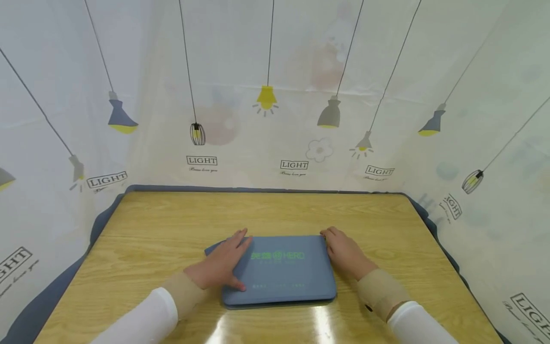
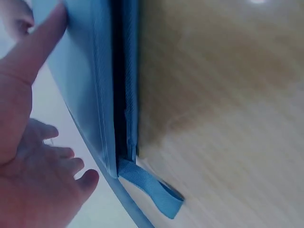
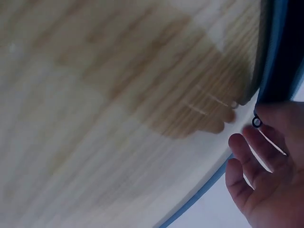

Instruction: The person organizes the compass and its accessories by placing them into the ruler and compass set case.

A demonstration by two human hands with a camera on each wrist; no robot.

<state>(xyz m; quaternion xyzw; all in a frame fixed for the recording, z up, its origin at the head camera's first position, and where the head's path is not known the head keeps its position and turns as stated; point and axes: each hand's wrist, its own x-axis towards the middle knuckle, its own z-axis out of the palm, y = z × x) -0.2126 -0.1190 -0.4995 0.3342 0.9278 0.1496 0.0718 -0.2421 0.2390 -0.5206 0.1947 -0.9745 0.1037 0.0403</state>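
A flat blue-grey zip pouch (image 1: pixel 285 274) with green HERO lettering lies on the wooden table. Across its left part my left hand (image 1: pixel 221 262) is spread, the thumb on the cover and the other fingers towards the far left edge. In the left wrist view that hand (image 2: pixel 38 156) has loose fingers, and a fabric loop (image 2: pixel 159 192) sticks out at the pouch's corner beside a dark gap along the edge. At the far right corner is my right hand (image 1: pixel 347 252). Its thumb and forefinger pinch a small ringed zip pull (image 3: pixel 257 122), seen in the right wrist view.
The wooden table (image 1: pixel 159 220) has a dark blue edge (image 1: pixel 258 189). A pale cloth (image 1: pixel 240 157) printed with hanging lamps surrounds it at the back and both sides. Light reflects off the tabletop near the front.
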